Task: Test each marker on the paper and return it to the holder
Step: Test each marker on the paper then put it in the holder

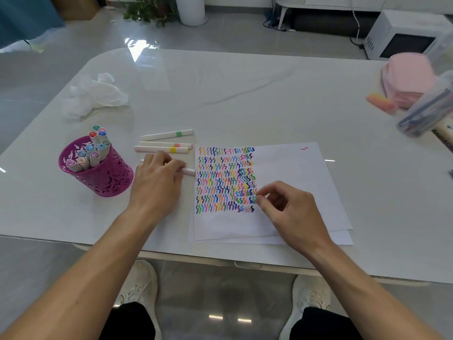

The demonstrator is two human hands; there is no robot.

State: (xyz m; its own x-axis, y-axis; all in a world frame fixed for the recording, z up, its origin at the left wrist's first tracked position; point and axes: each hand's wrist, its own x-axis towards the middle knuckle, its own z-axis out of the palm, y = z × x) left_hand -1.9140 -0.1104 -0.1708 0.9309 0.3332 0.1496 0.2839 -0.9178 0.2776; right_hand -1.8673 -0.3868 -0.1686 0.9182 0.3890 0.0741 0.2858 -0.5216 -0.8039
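A white marker (189, 171) lies on the table left of the paper, mostly hidden under my left hand (157, 177), whose fingers curl over it. Only its right end shows. Three more white markers lie behind it, banded green (166, 135), pink (165, 144) and yellow (161, 149). The magenta cut-out holder (103, 177) stands at the left with several capped markers (90, 153) in it. The white paper (286, 173) carries rows of coloured squiggles on its left half. My right hand (289, 207) rests on the paper beside the squiggles, fingers loosely curled, with nothing visible in it.
Crumpled white tissue (93, 94) lies at the back left of the white table (245, 89). At the right edge are a pink pouch (407, 77), an orange-pink block (381, 103) and a clear case of pens (426, 111). A microwave (402, 38) sits on the floor beyond.
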